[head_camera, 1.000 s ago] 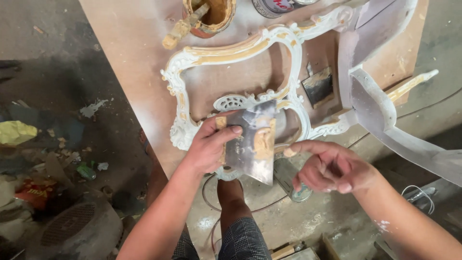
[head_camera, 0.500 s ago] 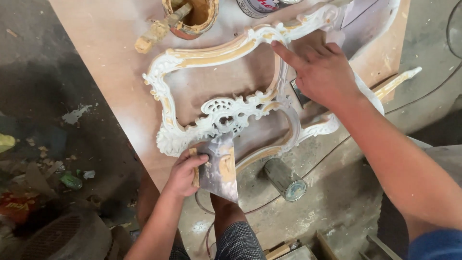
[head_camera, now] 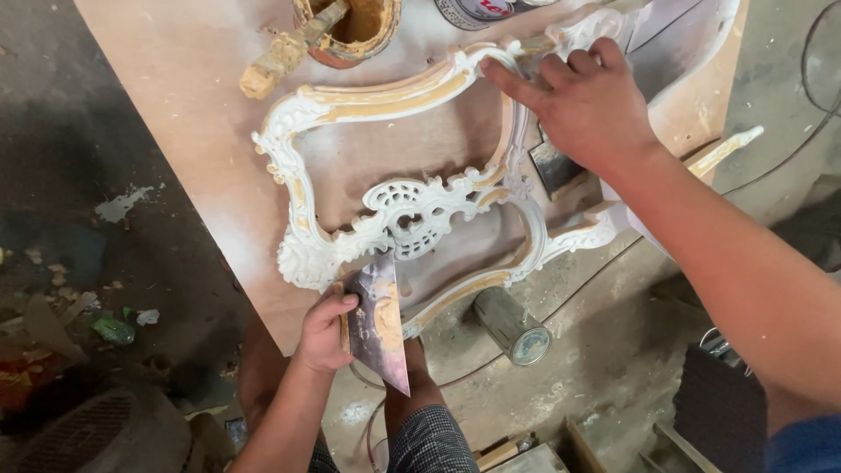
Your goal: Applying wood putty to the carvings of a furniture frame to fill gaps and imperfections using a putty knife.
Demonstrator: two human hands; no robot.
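Observation:
An ornate carved white frame [head_camera: 308,194], smeared with yellowish filler, lies on a brown board [head_camera: 184,114]. My left hand [head_camera: 322,333] grips a wide metal putty knife [head_camera: 378,317] with filler on its blade, held against the frame's lower carved crest [head_camera: 412,208]. My right hand [head_camera: 578,103] rests flat on the frame's upper right side, fingers spread over the rail. A tin of filler [head_camera: 350,26] with a stick [head_camera: 285,51] in it stands at the board's top.
A second tin [head_camera: 480,9] sits beside the first. A small can [head_camera: 512,326] lies on the floor under the board. My legs [head_camera: 420,429] stand below. Debris and a round grille [head_camera: 79,429] cover the floor at left. A cable [head_camera: 815,88] runs at right.
My right hand rose from near the putty knife to the frame's upper right side and settled there. My left hand with the knife shifted down to the frame's lower crest.

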